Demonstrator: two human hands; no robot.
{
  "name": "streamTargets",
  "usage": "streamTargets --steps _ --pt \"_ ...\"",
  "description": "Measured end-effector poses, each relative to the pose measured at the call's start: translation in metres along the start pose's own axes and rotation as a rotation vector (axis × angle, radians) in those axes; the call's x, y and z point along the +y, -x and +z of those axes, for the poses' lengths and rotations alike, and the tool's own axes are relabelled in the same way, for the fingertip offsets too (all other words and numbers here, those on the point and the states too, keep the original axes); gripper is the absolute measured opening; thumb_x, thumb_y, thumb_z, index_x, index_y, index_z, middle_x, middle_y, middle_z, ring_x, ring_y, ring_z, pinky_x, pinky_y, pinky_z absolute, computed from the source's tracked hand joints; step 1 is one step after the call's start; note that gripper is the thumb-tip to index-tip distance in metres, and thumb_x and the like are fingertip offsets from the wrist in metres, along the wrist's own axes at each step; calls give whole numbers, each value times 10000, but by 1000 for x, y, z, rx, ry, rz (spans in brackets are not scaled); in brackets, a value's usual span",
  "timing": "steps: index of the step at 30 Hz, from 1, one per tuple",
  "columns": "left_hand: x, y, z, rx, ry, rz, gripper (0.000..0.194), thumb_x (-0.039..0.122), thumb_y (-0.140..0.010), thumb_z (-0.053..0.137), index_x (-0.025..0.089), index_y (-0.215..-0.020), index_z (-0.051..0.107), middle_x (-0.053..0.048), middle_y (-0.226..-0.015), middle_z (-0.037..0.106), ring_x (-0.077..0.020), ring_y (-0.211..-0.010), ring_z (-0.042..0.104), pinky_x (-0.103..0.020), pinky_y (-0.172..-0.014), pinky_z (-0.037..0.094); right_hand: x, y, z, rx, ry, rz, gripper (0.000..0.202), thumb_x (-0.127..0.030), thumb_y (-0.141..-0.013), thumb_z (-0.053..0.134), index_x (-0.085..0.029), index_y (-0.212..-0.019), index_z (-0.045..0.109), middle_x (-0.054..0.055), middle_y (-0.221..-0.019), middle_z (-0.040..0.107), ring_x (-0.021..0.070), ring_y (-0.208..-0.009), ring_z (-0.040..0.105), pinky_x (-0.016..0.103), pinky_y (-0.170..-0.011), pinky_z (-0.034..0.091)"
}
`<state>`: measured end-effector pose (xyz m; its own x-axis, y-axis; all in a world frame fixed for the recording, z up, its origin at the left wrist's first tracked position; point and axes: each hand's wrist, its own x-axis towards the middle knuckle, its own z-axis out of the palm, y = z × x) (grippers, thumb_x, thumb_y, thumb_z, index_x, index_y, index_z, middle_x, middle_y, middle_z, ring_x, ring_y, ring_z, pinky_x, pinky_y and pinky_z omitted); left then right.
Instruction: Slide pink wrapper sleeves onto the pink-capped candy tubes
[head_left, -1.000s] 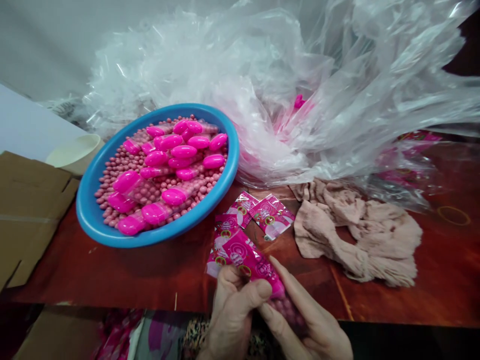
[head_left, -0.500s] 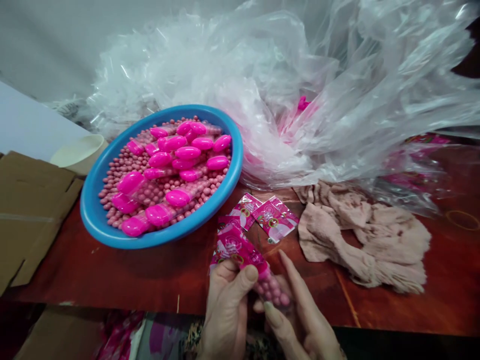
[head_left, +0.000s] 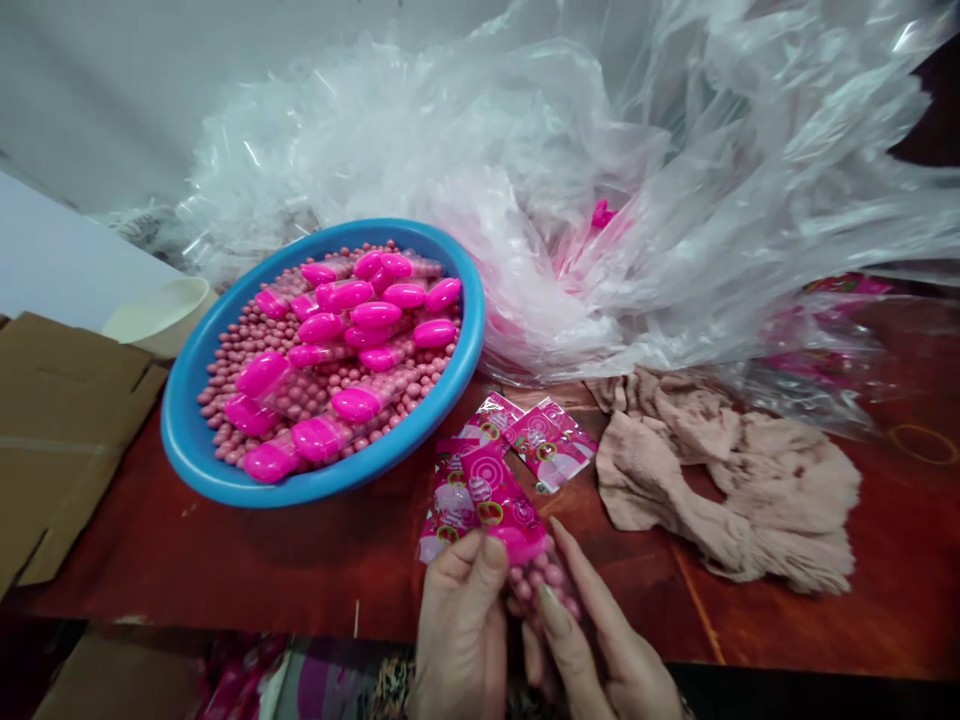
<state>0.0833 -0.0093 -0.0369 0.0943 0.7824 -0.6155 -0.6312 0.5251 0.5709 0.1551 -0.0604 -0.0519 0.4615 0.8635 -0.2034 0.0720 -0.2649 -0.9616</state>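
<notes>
Between my two hands, at the table's front edge, is a clear container of pink beads (head_left: 541, 580) with a bright pink cap. A printed pink sleeve (head_left: 499, 490) covers part of the cap and sticks out beyond it. My left hand (head_left: 463, 620) pinches the cap end and sleeve with thumb and fingers. My right hand (head_left: 592, 640) holds the bead-filled end, thumb on the beads. Several flat printed sleeves (head_left: 553, 445) lie just beyond the hands. A blue basin (head_left: 472, 330) at the left holds loose pink beads and several pink-capped bead containers.
Clear plastic bags (head_left: 510, 130) are heaped at the back. A crumpled beige cloth (head_left: 780, 480) lies on the right of the red table (head_left: 262, 560). At the left are a cardboard box (head_left: 60, 420) and a pale bowl (head_left: 169, 310).
The container has turned slightly between my hands, and its pink cap and the sleeve's printed face show more fully. The sleeve points more upward. Both hands still hold the container.
</notes>
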Motion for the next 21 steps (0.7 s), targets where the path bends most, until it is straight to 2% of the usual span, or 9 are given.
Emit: streamTargets --steps 2,5,9,12,14,18,21 --pt "3 -1 -2 28 -14 28 257 369 -629 779 125 -620 699 0 -465 586 -99 -449 544 -195 -445 471 1 -2 2 -45 -96 36 415 -380 -887 534 -178 -1247 583 53 -1003 728 230 -899 695 211 -658 596" --pt "1 0 -5 76 -29 18 250 352 -582 812 130 -587 698 28 -446 557 -54 -402 491 -147 -401 424 6 0 5 -49 -138 80 413 -389 -883 544 -157 -1219 606 67 -1037 717 224 -911 692 197 -665 589" --pt "-4 2 -6 29 -92 -13 278 401 -595 790 133 -636 728 48 -409 531 -11 -285 369 -119 -283 284 6 5 7 16 -19 79 484 -422 -870 554 -122 -1250 578 80 -971 736 218 -834 714 198 -677 585" --pt "-2 3 -5 32 -92 3 266 396 -629 771 135 -655 727 27 -422 565 -16 -286 365 -114 -267 236 0 5 8 55 87 0 501 -436 -875 539 -115 -1258 568 74 -996 729 204 -839 713 177 -703 573" --pt "2 2 -3 50 -53 27 241 374 -642 768 140 -639 711 20 -431 578 -33 -307 398 -122 -284 274 -3 3 10 64 89 -40 491 -433 -878 534 -114 -1250 574 68 -1006 727 189 -846 711 154 -702 566" --pt "13 1 -2 -2 -33 46 288 406 -637 764 131 -691 696 -8 -500 624 -92 -394 517 -189 -390 428 -2 -1 12 12 81 -78 464 -393 -866 563 -154 -1264 563 46 -955 742 176 -788 721 130 -609 571" --pt "17 2 1 22 -82 22 219 329 -627 787 142 -667 682 3 -495 624 -97 -418 543 -212 -465 470 -3 0 11 -25 108 -130 424 -350 -877 543 -192 -1269 562 34 -963 739 192 -787 722 154 -579 583"
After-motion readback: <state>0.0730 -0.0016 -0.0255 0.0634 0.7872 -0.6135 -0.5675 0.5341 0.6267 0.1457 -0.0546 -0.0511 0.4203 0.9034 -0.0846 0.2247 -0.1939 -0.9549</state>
